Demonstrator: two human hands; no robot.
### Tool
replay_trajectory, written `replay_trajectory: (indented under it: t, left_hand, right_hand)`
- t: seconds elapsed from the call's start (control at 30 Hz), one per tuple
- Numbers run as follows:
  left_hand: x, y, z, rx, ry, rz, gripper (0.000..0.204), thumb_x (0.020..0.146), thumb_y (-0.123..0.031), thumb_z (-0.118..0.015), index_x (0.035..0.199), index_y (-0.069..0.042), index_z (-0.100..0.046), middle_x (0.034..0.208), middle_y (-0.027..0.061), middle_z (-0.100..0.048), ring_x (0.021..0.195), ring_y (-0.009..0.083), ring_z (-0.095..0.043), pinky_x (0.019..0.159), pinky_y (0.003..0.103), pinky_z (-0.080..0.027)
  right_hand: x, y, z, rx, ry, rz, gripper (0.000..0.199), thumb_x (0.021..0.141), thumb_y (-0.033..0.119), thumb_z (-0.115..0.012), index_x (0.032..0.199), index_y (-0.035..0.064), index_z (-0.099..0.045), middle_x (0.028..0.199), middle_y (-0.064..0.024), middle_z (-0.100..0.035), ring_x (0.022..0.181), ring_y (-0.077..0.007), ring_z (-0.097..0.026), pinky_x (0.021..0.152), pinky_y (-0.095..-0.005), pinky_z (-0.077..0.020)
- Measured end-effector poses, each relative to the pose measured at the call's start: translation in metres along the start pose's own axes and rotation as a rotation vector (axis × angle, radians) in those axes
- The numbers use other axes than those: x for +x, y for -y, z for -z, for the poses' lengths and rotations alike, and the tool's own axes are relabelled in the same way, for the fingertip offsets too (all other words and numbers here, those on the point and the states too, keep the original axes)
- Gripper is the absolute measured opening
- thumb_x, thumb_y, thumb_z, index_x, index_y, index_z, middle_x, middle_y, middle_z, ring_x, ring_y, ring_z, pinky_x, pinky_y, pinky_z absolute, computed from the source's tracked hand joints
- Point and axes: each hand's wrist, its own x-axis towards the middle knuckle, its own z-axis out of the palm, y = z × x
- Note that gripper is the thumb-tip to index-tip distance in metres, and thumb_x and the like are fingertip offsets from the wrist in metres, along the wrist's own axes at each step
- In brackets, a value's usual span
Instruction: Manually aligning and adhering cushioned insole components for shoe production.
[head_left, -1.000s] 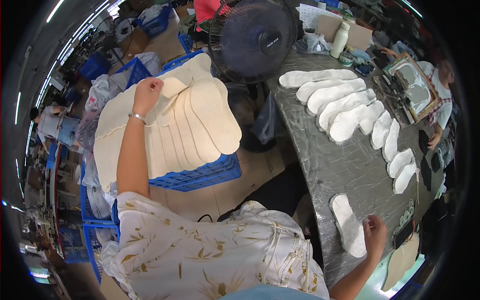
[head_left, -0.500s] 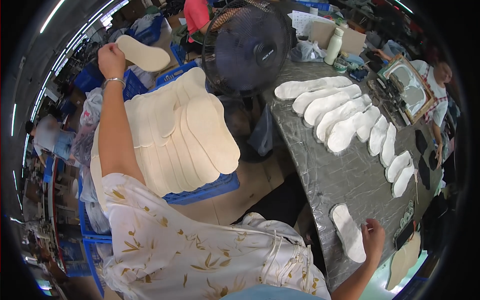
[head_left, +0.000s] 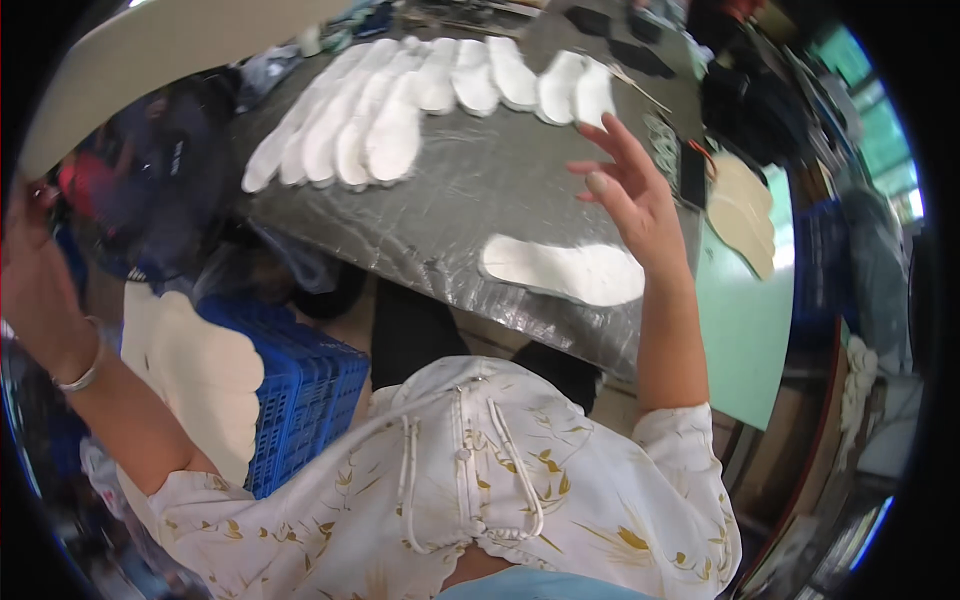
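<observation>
My left hand (head_left: 40, 280) is at the far left edge, its fingers closed on a cream insole (head_left: 150, 65) that looms large and slightly blurred across the upper left. My right hand (head_left: 635, 200) is raised over the dark table (head_left: 500, 180), fingers spread and nothing in them. Beneath its wrist, a white insole (head_left: 560, 270) lies alone near the table's front edge, partly covered by the forearm. Beyond, a row of white insoles (head_left: 395, 140), seemingly in stacks, spans the far part of the table.
Cream insoles (head_left: 190, 365) are piled over a blue crate (head_left: 310, 380) at lower left. A large fan (head_left: 165, 180) stands behind it. At right, a pale green surface (head_left: 740, 360) carries beige cut pieces (head_left: 740, 215); a black flat object (head_left: 692, 175) lies on the table's right end.
My view has swung right toward the table. The cream insole in my left hand now appears much nearer. My right hand has lifted from beside the lone white insole and spread its fingers.
</observation>
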Motion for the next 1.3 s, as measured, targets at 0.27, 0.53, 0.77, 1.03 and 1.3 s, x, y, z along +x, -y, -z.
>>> replay_trajectory:
  t: [0.27, 0.53, 0.77, 1.03, 1.3]
  left_hand:
    - [-0.140, -0.127, -0.304, -0.800, 0.464, 0.382, 0.016, 0.100, -0.008, -0.053, 0.110, 0.002, -0.057, 0.087, 0.0052, -0.061, 0.073, 0.0093, -0.057, 0.068, 0.024, -0.049]
    - [-0.213, -0.127, -0.353, -0.945, 0.695, 0.852, 0.028, 0.097, -0.006, -0.054, 0.122, 0.004, -0.048, 0.094, 0.0072, -0.062, 0.076, 0.0108, -0.061, 0.069, 0.024, -0.052]
    - [-0.251, -0.072, -0.347, -0.844, 0.996, 1.271, 0.022, 0.093, -0.006, -0.058, 0.114, 0.004, -0.056, 0.093, 0.0100, -0.067, 0.078, 0.0136, -0.065, 0.068, 0.024, -0.056]
    - [-0.268, -0.061, -0.345, -0.681, 1.037, 1.343, 0.020, 0.094, -0.021, -0.064, 0.102, -0.003, -0.062, 0.085, 0.0051, -0.067, 0.073, 0.0125, -0.065, 0.061, 0.024, -0.054]
    - [-0.268, -0.043, -0.350, -0.577, 1.146, 1.269, 0.021, 0.093, -0.024, -0.067, 0.097, -0.003, -0.064, 0.076, 0.0019, -0.064, 0.065, 0.0090, -0.059, 0.053, 0.022, -0.046]
  right_hand:
    - [-0.107, -0.015, 0.083, 0.321, -0.435, -0.202, 0.056, 0.097, 0.021, -0.057, 0.144, -0.0024, -0.036, 0.132, -0.0190, -0.054, 0.106, -0.0246, -0.064, 0.080, -0.0324, -0.0577]
    - [-0.171, -0.042, 0.129, 0.414, -0.765, -0.376, 0.022, 0.092, 0.017, -0.067, 0.104, -0.0006, -0.064, 0.085, -0.0046, -0.068, 0.073, -0.0097, -0.065, 0.063, -0.0219, -0.0537]
    - [-0.158, -0.045, 0.149, 0.114, -0.520, -0.711, 0.020, 0.083, 0.019, -0.075, 0.092, 0.0032, -0.066, 0.079, 0.0005, -0.064, 0.069, -0.0060, -0.059, 0.064, -0.0201, -0.0493]
    - [-0.150, -0.061, 0.153, 0.037, -0.420, -0.810, 0.024, 0.083, 0.025, -0.074, 0.087, 0.0017, -0.069, 0.076, -0.0021, -0.065, 0.067, -0.0082, -0.060, 0.060, -0.0217, -0.0495]
    - [-0.153, -0.085, 0.157, -0.062, -0.359, -0.828, 0.024, 0.080, 0.026, -0.075, 0.076, 0.0030, -0.068, 0.067, -0.0013, -0.060, 0.057, -0.0082, -0.053, 0.052, -0.0219, -0.0439]
